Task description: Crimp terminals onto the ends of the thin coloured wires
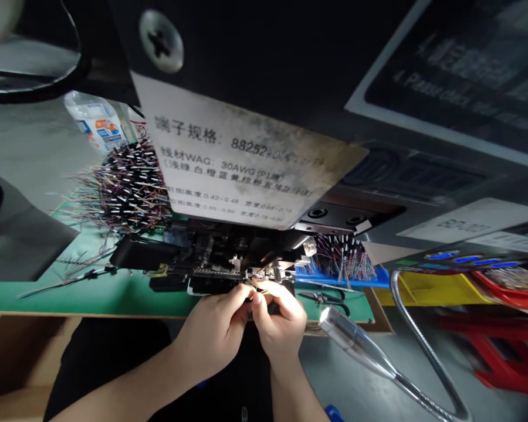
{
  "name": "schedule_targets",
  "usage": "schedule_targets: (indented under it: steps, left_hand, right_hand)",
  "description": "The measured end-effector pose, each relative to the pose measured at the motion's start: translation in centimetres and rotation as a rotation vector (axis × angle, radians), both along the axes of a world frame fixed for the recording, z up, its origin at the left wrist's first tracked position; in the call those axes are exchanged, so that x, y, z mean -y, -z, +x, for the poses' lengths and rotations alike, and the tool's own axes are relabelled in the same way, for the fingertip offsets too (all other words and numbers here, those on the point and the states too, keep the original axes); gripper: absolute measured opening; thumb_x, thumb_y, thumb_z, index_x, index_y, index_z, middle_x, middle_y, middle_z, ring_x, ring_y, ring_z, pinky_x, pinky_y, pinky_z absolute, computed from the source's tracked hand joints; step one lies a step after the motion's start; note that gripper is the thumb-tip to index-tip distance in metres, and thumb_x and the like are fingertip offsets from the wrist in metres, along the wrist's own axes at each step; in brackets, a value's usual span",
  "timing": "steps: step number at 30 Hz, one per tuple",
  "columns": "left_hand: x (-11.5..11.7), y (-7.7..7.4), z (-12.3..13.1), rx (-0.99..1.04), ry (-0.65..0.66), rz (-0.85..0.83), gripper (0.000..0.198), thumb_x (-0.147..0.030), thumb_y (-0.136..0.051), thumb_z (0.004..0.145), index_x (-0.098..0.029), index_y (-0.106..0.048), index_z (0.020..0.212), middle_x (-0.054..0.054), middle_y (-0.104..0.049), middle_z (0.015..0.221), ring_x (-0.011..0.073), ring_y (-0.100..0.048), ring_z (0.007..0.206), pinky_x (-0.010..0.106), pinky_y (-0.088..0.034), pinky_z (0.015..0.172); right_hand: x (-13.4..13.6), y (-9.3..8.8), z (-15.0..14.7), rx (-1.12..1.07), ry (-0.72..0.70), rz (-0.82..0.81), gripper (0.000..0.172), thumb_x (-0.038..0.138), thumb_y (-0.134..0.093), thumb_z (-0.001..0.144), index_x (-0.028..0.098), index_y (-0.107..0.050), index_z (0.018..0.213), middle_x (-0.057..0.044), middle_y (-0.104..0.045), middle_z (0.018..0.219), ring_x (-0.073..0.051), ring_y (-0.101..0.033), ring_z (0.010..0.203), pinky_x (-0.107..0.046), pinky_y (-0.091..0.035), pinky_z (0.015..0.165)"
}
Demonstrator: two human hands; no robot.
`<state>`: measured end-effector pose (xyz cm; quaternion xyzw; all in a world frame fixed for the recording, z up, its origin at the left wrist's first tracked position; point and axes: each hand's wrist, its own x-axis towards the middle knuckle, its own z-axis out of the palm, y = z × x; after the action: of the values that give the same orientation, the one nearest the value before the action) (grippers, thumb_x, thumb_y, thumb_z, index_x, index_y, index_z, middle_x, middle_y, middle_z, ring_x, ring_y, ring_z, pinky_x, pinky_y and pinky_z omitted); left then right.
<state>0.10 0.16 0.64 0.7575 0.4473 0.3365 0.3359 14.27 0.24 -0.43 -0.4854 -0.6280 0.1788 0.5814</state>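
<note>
1. Thin wires, a few coloured strands, lie pinched between both hands at the front edge of the press tooling, just under its metal guide.
2. Left hand is curled nearly closed, thumb and forefinger pressed together on the thin wires; the other fingers are folded under.
3. Right hand is also closed to a fingertip pinch on the same strands, its tips touching those of the left hand.
4. Step in hand, as I judge it: 1 wire end is being singled out and lined up with the tooling, not yet seated in it.
5. Next move calls for a steady, straight feed of that single end into the narrow slot, with the neighbouring strands kept aside and the fingertips kept out from under the tooling.
6. Around them: a printed label hangs on the machine above, a large wire bundle rests on the green mat to the left, a smaller bundle sits to the right, small cutters lie near the right hand, and a gooseneck lamp points in from the right.
</note>
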Motion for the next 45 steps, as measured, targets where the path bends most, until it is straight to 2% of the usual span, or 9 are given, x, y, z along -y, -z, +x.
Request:
schedule_targets:
  steps: [4, 8, 11, 14, 24, 30, 36, 43, 45]
  left_hand:
    - [-0.1, 0.0, -0.1, 0.000, 0.019, -0.025, 0.016, -0.016, -0.041, 0.095, -0.025, -0.054, 0.099, -0.001, -0.071, 0.088, 0.0183, -0.069, 0.078, 0.025, -0.047, 0.067]
    - [-0.1, 0.0, -0.2, -0.023, 0.046, -0.030, 0.015, -0.016, -0.041, 0.094, -0.024, -0.054, 0.093, -0.002, -0.069, 0.078, 0.0173, -0.067, 0.069, 0.025, -0.045, 0.061]
    - [-0.1, 0.2, -0.3, -0.024, 0.056, -0.030, 0.016, -0.015, -0.041, 0.094, -0.023, -0.055, 0.092, 0.000, -0.069, 0.079, 0.0176, -0.067, 0.070, 0.025, -0.046, 0.061]
    - [-0.1, 0.3, -0.2, -0.032, 0.047, -0.022, 0.016, -0.014, -0.041, 0.093, -0.023, -0.055, 0.093, 0.000, -0.070, 0.081, 0.0181, -0.068, 0.073, 0.025, -0.047, 0.062]
    - [0.1, -0.2, -0.2, -0.060, 0.042, 0.051, 0.019, -0.013, -0.042, 0.092, -0.023, -0.056, 0.099, 0.000, -0.071, 0.084, 0.0186, -0.069, 0.074, 0.026, -0.047, 0.063]
    - [0.2, 0.0, -0.3, -0.080, 0.037, 0.079, 0.020, -0.012, -0.041, 0.091, -0.023, -0.056, 0.101, 0.001, -0.071, 0.084, 0.0191, -0.069, 0.073, 0.027, -0.047, 0.062]
    - [-0.1, -0.1, 0.0, -0.112, 0.005, 0.120, 0.018, -0.010, -0.042, 0.090, -0.023, -0.053, 0.096, -0.002, -0.068, 0.075, 0.0174, -0.066, 0.063, 0.025, -0.043, 0.056]
    - [-0.1, 0.0, 0.1, -0.120, -0.011, 0.116, 0.019, -0.010, -0.042, 0.090, -0.023, -0.053, 0.096, -0.001, -0.069, 0.074, 0.0176, -0.067, 0.063, 0.025, -0.044, 0.056]
    - [0.0, 0.1, 0.1, -0.117, -0.016, 0.109, 0.017, -0.013, -0.042, 0.092, -0.023, -0.054, 0.098, 0.000, -0.071, 0.078, 0.0190, -0.069, 0.068, 0.026, -0.046, 0.059]
  right_hand:
    - [0.3, 0.0, 0.0, 0.000, 0.014, -0.061, 0.011, 0.019, -0.067, 0.083, 0.019, -0.068, 0.094, 0.005, -0.054, 0.054, -0.012, -0.051, 0.046, -0.025, -0.047, 0.048]
    - [0.3, -0.3, 0.1, -0.004, -0.004, -0.092, 0.014, 0.017, -0.066, 0.082, 0.019, -0.068, 0.096, 0.006, -0.052, 0.054, -0.011, -0.048, 0.044, -0.023, -0.046, 0.045]
    - [0.3, -0.5, 0.3, -0.008, -0.031, -0.084, 0.008, 0.014, -0.064, 0.082, 0.019, -0.067, 0.086, 0.004, -0.058, 0.059, -0.010, -0.051, 0.046, -0.022, -0.045, 0.044]
    - [0.3, -0.5, 0.4, -0.001, -0.043, -0.047, 0.011, 0.010, -0.062, 0.081, 0.020, -0.065, 0.078, 0.000, -0.067, 0.070, -0.013, -0.061, 0.055, -0.022, -0.050, 0.051]
    - [0.0, 0.6, 1.1, 0.051, -0.083, 0.062, 0.025, 0.006, -0.067, 0.079, 0.021, -0.071, 0.098, -0.004, -0.076, 0.090, -0.019, -0.073, 0.079, -0.027, -0.059, 0.071]
    - [0.0, 0.5, 0.8, 0.041, -0.058, 0.060, 0.021, 0.010, -0.066, 0.080, 0.020, -0.072, 0.097, -0.006, -0.076, 0.089, -0.021, -0.073, 0.077, -0.029, -0.060, 0.068]
    - [-0.1, 0.0, 0.5, 0.025, -0.033, 0.015, 0.018, 0.011, -0.066, 0.082, 0.020, -0.072, 0.096, -0.004, -0.076, 0.084, -0.016, -0.068, 0.060, -0.025, -0.055, 0.052]
    - [-0.1, 0.1, 0.5, 0.036, -0.042, 0.011, 0.021, 0.010, -0.065, 0.082, 0.020, -0.071, 0.099, -0.005, -0.075, 0.087, -0.016, -0.068, 0.065, -0.027, -0.056, 0.059]
    - [0.3, 0.5, 0.6, 0.037, -0.040, 0.003, 0.021, 0.013, -0.065, 0.083, 0.020, -0.070, 0.101, -0.003, -0.072, 0.079, -0.016, -0.065, 0.062, -0.027, -0.055, 0.058]
